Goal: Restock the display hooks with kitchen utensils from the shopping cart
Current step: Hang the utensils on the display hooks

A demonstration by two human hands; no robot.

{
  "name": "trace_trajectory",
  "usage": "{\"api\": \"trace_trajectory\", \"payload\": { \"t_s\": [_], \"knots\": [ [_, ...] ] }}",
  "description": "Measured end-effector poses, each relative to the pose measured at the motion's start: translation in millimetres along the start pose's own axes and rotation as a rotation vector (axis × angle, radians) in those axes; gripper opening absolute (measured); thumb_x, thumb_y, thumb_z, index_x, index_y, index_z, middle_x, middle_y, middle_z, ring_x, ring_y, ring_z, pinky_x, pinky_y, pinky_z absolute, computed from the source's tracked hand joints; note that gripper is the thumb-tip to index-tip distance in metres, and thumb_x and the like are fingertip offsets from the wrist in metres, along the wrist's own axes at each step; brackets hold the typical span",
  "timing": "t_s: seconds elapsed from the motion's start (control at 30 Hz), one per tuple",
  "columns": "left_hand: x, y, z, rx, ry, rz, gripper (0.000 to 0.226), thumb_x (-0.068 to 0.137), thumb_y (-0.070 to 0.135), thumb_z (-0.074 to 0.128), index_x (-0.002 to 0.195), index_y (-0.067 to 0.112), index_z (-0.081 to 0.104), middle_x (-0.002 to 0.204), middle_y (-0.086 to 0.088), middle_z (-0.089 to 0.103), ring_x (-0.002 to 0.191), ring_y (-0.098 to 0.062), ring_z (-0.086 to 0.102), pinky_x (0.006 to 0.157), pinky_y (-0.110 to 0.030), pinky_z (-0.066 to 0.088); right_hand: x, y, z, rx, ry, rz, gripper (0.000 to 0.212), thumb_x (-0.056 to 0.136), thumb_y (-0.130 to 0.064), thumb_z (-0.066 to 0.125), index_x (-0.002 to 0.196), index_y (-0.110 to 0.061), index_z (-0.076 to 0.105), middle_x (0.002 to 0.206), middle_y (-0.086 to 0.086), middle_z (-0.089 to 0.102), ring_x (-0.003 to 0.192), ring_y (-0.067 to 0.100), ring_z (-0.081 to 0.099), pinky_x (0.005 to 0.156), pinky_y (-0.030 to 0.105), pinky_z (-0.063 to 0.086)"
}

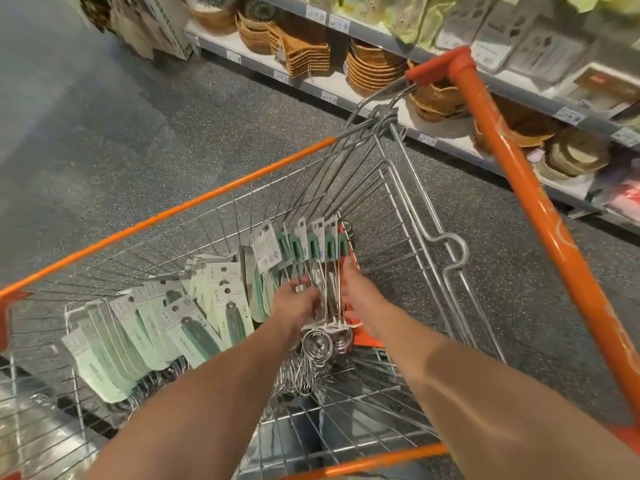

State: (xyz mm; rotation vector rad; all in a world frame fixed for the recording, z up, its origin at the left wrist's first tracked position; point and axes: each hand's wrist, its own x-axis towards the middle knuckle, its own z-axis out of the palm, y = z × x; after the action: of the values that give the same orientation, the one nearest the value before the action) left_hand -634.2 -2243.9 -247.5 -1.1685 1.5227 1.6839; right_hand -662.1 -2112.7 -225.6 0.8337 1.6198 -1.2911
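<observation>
— Where are we reaching?

— Into the wire shopping cart (pixel 408 188) with the orange rim, in the lower middle of the frame. Our left hand (pixel 298 303) has its grip curled round a bundle of metal utensils with green handles (pixel 313 251), fingers wrapped over the thin steel shafts.

— And the other one?

— Our right hand (pixel 360 299) lies against the right side of the same bundle, fingers stretched forward along the shafts; we cannot tell whether the thumb closes behind them. The round steel ends (pixel 317 342) of the utensils hang just below both hands, tied with white string.

— What else sits in the cart?

— To the left of the bundle, a fan of pale green carded utensils (pixel 194 323) lies stacked along the cart floor, leaning toward the lower left. White tags (pixel 266 249) stand up beside the green handles.

— And outside the cart?

— Along the upper right, a shelf (pixel 325 86) carries stacks of woven baskets (pixel 374 69). The speckled grey floor (pixel 138 133) fills the upper left.
</observation>
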Motion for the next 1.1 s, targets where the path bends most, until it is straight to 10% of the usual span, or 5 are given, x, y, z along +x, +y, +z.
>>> {"api": "trace_trajectory", "payload": {
  "t_s": [0.17, 0.37, 0.83, 1.1],
  "knots": [
    [-7.7, -2.9, -4.5, -0.048, -0.055, 0.002, 0.032, 0.095, 0.003, 0.067, 0.124, -0.005, 0.058, 0.072, -0.002, 0.069, 0.049, -0.009, 0.060, 0.045, -0.021, 0.048, -5.7, 0.1, -1.4, -0.028, -0.025, 0.007, 0.091, 0.094, -0.081, 0.016, 0.163, -0.023, 0.025, 0.166, 0.011, 0.030, 0.151, 0.037, 0.032, 0.125, 0.056, 0.022],
    [-23.8, 2.9, -11.8, -0.157, -0.088, 0.078, 0.090, 0.062, 0.045, 0.096, 0.132, 0.003, 0.057, 0.104, -0.011, 0.078, 0.092, -0.028, 0.077, 0.080, -0.046, 0.063, -30.9, -18.6, 1.9, -0.032, -0.040, -0.143, 0.082, 0.099, -0.074, 0.017, 0.156, -0.021, 0.040, 0.161, 0.014, 0.039, 0.143, 0.037, 0.042, 0.119, 0.054, 0.034],
    [-104.0, 2.0, -99.1, -0.316, -0.050, 0.210, 0.050, 0.084, 0.007, 0.081, 0.128, 0.004, 0.057, 0.090, -0.009, 0.078, 0.070, -0.018, 0.070, 0.073, -0.035, 0.060, -116.8, -21.8, 65.6, -0.057, -0.045, -0.409, 0.076, 0.104, -0.066, 0.021, 0.135, -0.011, 0.064, 0.097, 0.003, 0.072, 0.090, 0.022, 0.068, 0.078, 0.036, 0.054],
    [-173.1, -25.3, -149.7, -0.512, 0.021, 0.359, 0.073, 0.071, 0.009, 0.088, 0.133, 0.011, 0.049, 0.105, -0.014, 0.078, 0.083, -0.023, 0.077, 0.071, -0.036, 0.063, -170.6, -6.5, 130.7, -0.148, -0.088, -0.542, 0.060, 0.108, -0.054, 0.033, 0.130, -0.010, 0.066, 0.114, 0.013, 0.075, 0.076, 0.017, 0.068, 0.059, 0.024, 0.049]
  ]
}}
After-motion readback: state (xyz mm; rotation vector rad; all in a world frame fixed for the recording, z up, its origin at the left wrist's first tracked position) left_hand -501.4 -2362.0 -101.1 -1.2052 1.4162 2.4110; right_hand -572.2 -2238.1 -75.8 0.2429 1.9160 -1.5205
